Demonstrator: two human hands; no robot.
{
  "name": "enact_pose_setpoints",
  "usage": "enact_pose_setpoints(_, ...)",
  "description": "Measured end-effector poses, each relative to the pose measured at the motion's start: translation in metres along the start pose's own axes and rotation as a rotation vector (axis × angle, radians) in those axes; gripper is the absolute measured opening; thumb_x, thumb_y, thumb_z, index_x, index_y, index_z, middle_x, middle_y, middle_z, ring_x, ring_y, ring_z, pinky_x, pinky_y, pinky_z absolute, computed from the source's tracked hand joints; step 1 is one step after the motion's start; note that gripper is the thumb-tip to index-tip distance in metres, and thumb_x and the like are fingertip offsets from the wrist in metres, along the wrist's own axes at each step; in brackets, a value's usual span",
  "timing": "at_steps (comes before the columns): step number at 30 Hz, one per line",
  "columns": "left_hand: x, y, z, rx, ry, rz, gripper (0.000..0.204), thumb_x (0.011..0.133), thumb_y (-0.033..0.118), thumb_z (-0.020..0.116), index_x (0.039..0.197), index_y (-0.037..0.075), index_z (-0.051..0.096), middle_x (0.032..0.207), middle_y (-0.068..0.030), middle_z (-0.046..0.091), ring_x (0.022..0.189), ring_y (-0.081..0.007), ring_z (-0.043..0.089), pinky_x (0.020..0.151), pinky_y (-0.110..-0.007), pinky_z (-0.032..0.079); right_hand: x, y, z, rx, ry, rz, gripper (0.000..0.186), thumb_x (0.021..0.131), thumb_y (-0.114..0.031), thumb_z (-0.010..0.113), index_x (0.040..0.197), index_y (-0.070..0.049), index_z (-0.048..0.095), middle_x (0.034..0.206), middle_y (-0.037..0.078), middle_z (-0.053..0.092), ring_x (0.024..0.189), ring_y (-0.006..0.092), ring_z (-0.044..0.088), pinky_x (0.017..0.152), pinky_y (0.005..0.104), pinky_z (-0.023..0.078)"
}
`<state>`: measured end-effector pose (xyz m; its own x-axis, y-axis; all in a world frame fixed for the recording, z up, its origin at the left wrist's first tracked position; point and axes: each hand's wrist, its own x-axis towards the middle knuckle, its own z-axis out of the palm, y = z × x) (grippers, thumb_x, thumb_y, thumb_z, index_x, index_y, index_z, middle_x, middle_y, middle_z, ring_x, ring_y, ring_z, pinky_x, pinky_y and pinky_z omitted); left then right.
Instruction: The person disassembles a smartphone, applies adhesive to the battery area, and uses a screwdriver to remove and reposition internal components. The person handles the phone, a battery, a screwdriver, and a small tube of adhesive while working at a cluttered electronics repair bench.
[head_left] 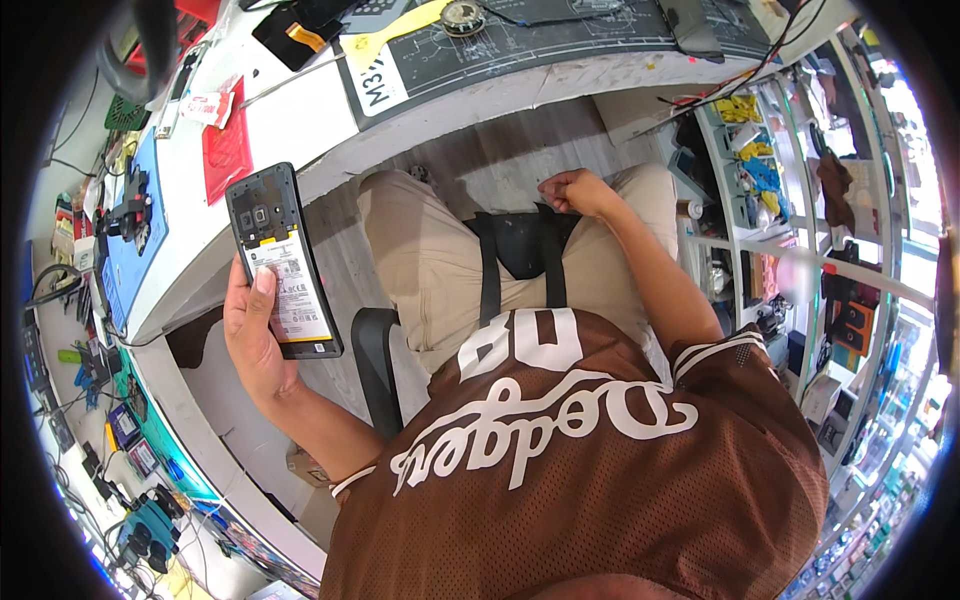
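Note:
My left hand point(255, 315) grips a black phone point(297, 315) by its lower half, thumb across the white battery label. The phone's back cover is off, so the camera lenses and dark inner parts show at its top. The phone is beside the white desk's front edge, near a flat red plastic item point(228, 160). My right hand point(575, 190) rests over my right thigh with fingers curled; what they hold, if anything, I cannot make out. A black strapped item point(523, 245) lies across my lap below it.
The white desk point(305, 115) carries a dark mat point(550, 55), a yellow tool point(385, 38) and blue mats point(135, 245) with tools and cables. A chair armrest point(378, 365) is beside my left leg. Shelves point(835, 250) of packaged goods stand at my right.

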<state>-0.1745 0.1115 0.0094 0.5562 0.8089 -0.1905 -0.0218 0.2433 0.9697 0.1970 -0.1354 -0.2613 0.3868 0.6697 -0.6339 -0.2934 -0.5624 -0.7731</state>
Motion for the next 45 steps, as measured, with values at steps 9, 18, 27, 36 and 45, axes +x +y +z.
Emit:
enact_pose_setpoints(9, -0.019, 0.001, -0.018, -0.156, 0.067, -0.027, 0.047, 0.104, 0.02, 0.067, 0.142, -0.004, 0.053, 0.111, -0.01, 0.074, 0.086, -0.0152, 0.076, 0.076, -0.028, 0.063, -0.057, -0.064, 0.042, -0.157, 0.079, -0.083, 0.046, 0.103, -0.046, 0.072, 0.082, -0.005, 0.065, 0.059, -0.002, 0.052, 0.048, 0.0083, 0.046, 0.047, 0.0273, 0.036)
enact_pose_setpoints(18, -0.083, 0.016, -0.081, -0.111, 0.396, 0.184, 0.05, 0.104, 0.026, 0.068, 0.142, -0.004, 0.056, 0.115, -0.0109, 0.075, 0.092, -0.0152, 0.076, 0.083, -0.027, 0.062, -0.088, -0.148, 0.172, -0.072, -0.334, -0.338, 0.025, 0.108, -0.026, 0.068, 0.094, -0.005, 0.071, 0.076, -0.003, 0.059, 0.068, 0.0057, 0.051, 0.063, 0.0223, 0.04)
enact_pose_setpoints(27, -0.182, 0.027, -0.113, -0.035, 0.904, 0.352, 0.047, 0.106, 0.024, 0.066, 0.142, -0.004, 0.055, 0.12, -0.0171, 0.073, 0.096, -0.0217, 0.076, 0.087, -0.032, 0.06, -0.115, -0.247, 0.322, -0.165, -0.452, -1.603, 0.054, 0.103, -0.009, 0.06, 0.153, 0.002, 0.043, 0.146, 0.02, 0.054, 0.126, 0.0316, 0.058, 0.106, 0.0384, 0.047)
enact_pose_setpoints(36, -0.127, -0.002, -0.071, -0.083, 0.436, 0.205, 0.05, 0.104, 0.02, 0.068, 0.146, -0.002, 0.051, 0.112, -0.0077, 0.071, 0.085, -0.0154, 0.071, 0.075, -0.03, 0.06, -0.138, -0.238, 0.159, -0.29, -0.142, -0.728, 0.023, 0.103, -0.012, 0.065, 0.121, -0.007, 0.078, 0.1, 0.005, 0.078, 0.086, 0.0114, 0.071, 0.081, 0.0283, 0.056)
enact_pose_setpoints(45, -0.004, 0.002, 0.03, -0.072, 0.003, 0.032, 0.052, 0.105, 0.022, 0.066, 0.146, -0.005, 0.051, 0.111, -0.0083, 0.074, 0.084, -0.0123, 0.074, 0.077, -0.028, 0.06, -0.068, -0.325, -0.038, -0.715, 0.591, -0.912, 0.042, 0.101, -0.039, 0.07, 0.118, -0.001, 0.077, 0.11, 0.016, 0.077, 0.098, 0.0331, 0.073, 0.087, 0.038, 0.057)
